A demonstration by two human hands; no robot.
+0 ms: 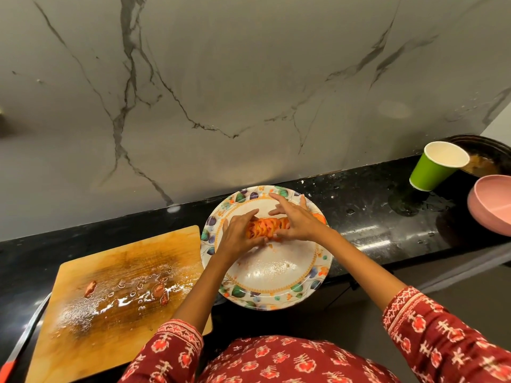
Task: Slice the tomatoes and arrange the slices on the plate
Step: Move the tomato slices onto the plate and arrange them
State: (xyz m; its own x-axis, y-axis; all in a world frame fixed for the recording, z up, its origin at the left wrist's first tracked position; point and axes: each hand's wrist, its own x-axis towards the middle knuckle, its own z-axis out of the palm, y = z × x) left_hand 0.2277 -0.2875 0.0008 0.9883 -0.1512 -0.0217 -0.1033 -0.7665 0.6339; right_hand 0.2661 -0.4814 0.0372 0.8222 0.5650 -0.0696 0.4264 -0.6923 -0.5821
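A row of orange-red tomato slices (pixel 266 227) lies across the far half of a white plate (pixel 273 275) with a leaf-patterned rim. My left hand (pixel 237 234) curls round the left end of the row. My right hand (pixel 293 219) covers the right end with its fingers spread and fairly straight, touching the slices. Another bit of tomato (pixel 318 217) shows just right of that hand. Small tomato scraps (pixel 90 288) and juice lie on the wet wooden cutting board (pixel 116 297) to the left of the plate.
On the black counter (pixel 367 222) at the right stand a green paper cup (pixel 434 165), a pink bowl (pixel 490 203) and a dark pan (pixel 486 156). A knife with a red handle (pixel 19 344) lies at the board's left edge. A marble wall rises behind.
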